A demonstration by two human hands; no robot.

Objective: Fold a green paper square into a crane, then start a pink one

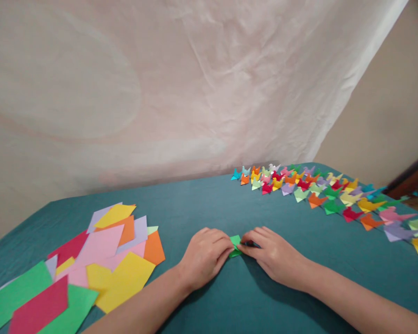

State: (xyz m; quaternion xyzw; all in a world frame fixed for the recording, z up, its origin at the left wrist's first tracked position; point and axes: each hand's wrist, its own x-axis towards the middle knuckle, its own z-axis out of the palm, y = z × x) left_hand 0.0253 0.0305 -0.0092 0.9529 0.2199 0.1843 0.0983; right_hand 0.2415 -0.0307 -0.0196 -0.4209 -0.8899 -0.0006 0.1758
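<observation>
Between my two hands is a small folded piece of green paper, close to the surface of the teal-covered table. My left hand pinches its left side with thumb and fingers. From the other side, my right hand grips the right edge, fingertips pressed together. The fingers cover part of the paper, so its full folded shape is hidden.
Loose coloured sheets lie overlapping on the left side of the table. Rows of small folded paper birds in many colours stand along the right and far right. A pale cloth hangs behind the table.
</observation>
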